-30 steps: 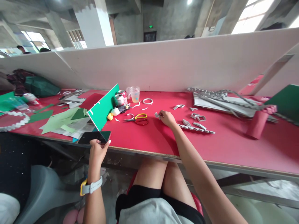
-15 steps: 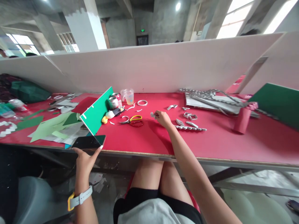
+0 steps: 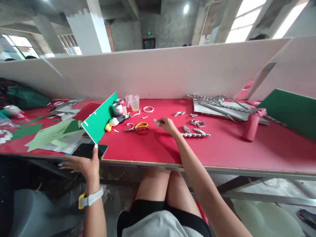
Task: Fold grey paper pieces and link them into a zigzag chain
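Note:
My left hand [image 3: 84,165] is at the table's front edge, fingers spread, with the thumb up by the near corner of the phone. The dark phone [image 3: 85,150] lies flat on the table under a green board. Over the middle of the table my right hand [image 3: 168,125] pinches a small pale folded paper strip [image 3: 156,122]. To its left lie yellow-and-red scissors [image 3: 140,128], blades pointing left. Right of the hand are folded paper links [image 3: 197,123] and a zigzag paper chain [image 3: 196,135].
A green board [image 3: 100,118] stands at the left, with cans [image 3: 118,108] and a plastic cup [image 3: 134,102] behind it. Green paper sheets [image 3: 49,135] spread further left. A tape ring [image 3: 148,109] lies at the back. At right are a braided chain [image 3: 209,98] and a red cylinder [image 3: 251,127].
My left hand has come off the phone's edge, its fingers swinging out to the left. My right hand still pinches the paper strip in nearly the same place. The view has shifted slightly.

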A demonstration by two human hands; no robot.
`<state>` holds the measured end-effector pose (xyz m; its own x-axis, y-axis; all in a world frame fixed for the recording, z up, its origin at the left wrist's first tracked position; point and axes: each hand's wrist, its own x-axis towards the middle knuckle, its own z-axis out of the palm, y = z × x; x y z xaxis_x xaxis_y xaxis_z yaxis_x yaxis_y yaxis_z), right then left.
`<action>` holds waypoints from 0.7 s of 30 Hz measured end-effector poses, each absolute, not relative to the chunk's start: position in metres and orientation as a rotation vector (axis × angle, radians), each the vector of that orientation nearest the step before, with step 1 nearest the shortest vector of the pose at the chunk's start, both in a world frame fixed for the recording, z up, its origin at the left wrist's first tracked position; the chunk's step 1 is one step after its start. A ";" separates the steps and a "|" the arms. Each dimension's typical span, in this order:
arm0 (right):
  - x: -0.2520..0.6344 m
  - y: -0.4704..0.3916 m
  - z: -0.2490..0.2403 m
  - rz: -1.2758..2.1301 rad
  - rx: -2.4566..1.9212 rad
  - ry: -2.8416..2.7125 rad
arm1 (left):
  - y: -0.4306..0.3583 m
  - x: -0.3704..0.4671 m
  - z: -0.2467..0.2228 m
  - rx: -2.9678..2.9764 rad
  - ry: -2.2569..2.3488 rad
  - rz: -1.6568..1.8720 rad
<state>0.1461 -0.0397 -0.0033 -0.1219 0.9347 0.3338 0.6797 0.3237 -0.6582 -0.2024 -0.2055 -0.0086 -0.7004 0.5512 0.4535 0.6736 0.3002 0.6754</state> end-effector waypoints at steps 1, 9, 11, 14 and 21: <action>0.145 -0.040 -0.004 0.464 -1.414 -1.882 | -0.204 -0.187 -0.001 -1.111 -2.264 -1.435; 0.141 -0.044 -0.001 0.531 -1.319 -1.953 | -0.089 -0.057 0.014 -2.688 -1.801 -1.740; 0.141 -0.044 0.000 0.549 -1.308 -1.953 | -0.058 -0.040 0.010 -2.769 -1.809 -1.725; 0.142 -0.045 0.003 0.590 -1.313 -1.939 | -0.032 -0.030 0.007 -2.899 -1.802 -1.699; 0.144 -0.049 0.008 0.720 -1.366 -1.949 | -0.014 -0.033 0.012 -3.055 -1.923 -1.458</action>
<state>0.1442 -0.0488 0.0085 -0.2517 0.9486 0.1921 0.5956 0.3082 -0.7418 -0.0325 -0.0140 0.0116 0.3348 0.9266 0.1714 0.4151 -0.3083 0.8559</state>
